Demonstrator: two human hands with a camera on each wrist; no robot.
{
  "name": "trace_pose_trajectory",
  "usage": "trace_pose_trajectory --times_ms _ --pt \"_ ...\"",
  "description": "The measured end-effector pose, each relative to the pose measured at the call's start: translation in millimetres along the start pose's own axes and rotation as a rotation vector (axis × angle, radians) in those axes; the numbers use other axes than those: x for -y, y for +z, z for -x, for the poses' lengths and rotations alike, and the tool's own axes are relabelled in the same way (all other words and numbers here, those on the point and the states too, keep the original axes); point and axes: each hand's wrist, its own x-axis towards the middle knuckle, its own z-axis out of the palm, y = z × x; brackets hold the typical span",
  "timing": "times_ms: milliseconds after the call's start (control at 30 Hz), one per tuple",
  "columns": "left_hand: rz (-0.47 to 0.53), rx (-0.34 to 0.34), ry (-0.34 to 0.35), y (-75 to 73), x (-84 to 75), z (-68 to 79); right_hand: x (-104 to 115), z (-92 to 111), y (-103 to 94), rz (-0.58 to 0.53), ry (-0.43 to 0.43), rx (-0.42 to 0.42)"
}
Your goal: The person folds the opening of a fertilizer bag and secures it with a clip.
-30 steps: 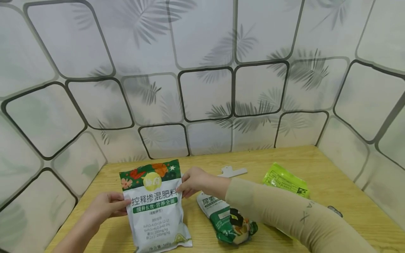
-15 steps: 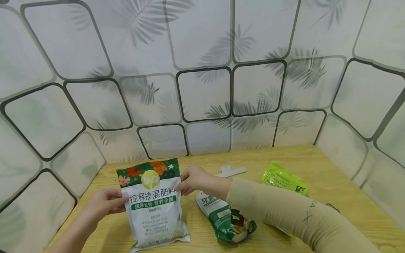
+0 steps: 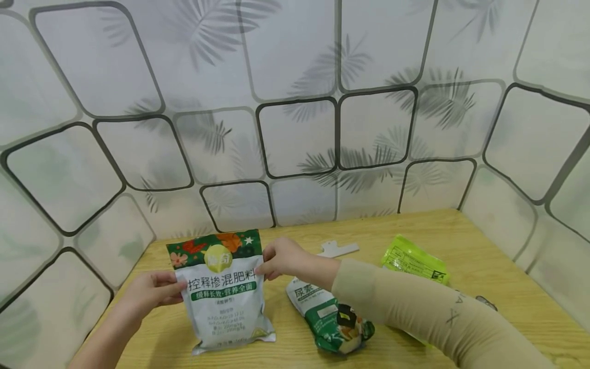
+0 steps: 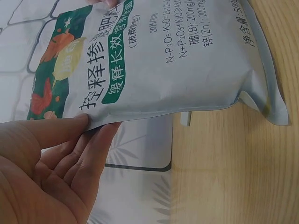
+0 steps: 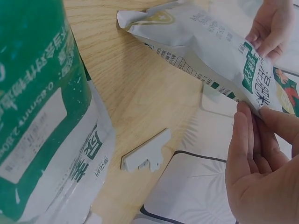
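Observation:
A white fertilizer bag (image 3: pixel 226 312) with a green flowered top band is held upright between both hands at the left of the table. My left hand (image 3: pixel 149 294) pinches its left edge, thumb on the front and fingers behind. The right hand (image 3: pixel 281 260) pinches the opposite edge just below the green band. In the left wrist view the bag (image 4: pixel 177 70) shows its printed front and a crimped bottom seam. Right of it lies a green and white bag (image 3: pixel 322 318), partly covered by the right forearm.
A white clip (image 3: pixel 338 249) lies toward the back of the wooden table (image 3: pixel 382 230). At the right, a lime-green packet (image 3: pixel 412 262) is partly hidden by the sleeve (image 3: pixel 415 302). A small dark object (image 3: pixel 486 302) shows beyond the sleeve. Patterned walls stand behind and at both sides.
The fertilizer bag has shifted slightly up and left, its bottom seam now fully in the head view. Both hands keep their pinch on its edges.

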Motion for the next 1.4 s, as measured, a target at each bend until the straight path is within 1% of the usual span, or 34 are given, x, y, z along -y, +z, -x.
trace_pose_trajectory --times_ms 167,300,433,633,767,867,1000,1100,1200,1300,1400 --pt "-0.024 -0.010 0.012 -1.2 -4.4 0.1 2 1 -1.4 0.026 -0.002 -0.014" --pt "-0.028 -0.010 0.021 -2.1 -7.0 0.2 4 2 -3.8 0.070 -0.017 -0.022" --pt "-0.029 -0.015 0.013 -2.6 -8.4 0.3 5 1 -6.6 0.106 -0.031 -0.026" --pt "-0.049 -0.032 0.007 -3.1 -10.4 1.0 3 1 -8.7 0.135 -0.075 -0.042" --pt "-0.036 -0.033 0.029 -3.0 -11.1 2.4 2 1 -9.3 0.151 -0.100 -0.068" --pt "-0.054 -0.034 0.044 -3.1 -11.7 3.2 1 2 -9.5 0.164 -0.115 -0.083" --pt "-0.075 -0.040 0.040 -3.1 -11.8 3.5 0 2 -8.8 0.184 -0.144 -0.091" --pt "-0.075 -0.042 0.035 -3.2 -11.0 3.8 -1 3 -8.1 0.191 -0.170 -0.089" --pt "-0.071 -0.040 0.048 -3.3 -9.8 4.8 -2 4 -7.5 0.191 -0.195 -0.086" --pt "-0.047 -0.037 0.055 -2.9 -7.9 6.1 -3 5 -6.3 0.188 -0.215 -0.085" --pt "-0.034 -0.037 0.048 -2.5 -6.4 7.1 -4 4 -5.0 0.198 -0.224 -0.083"
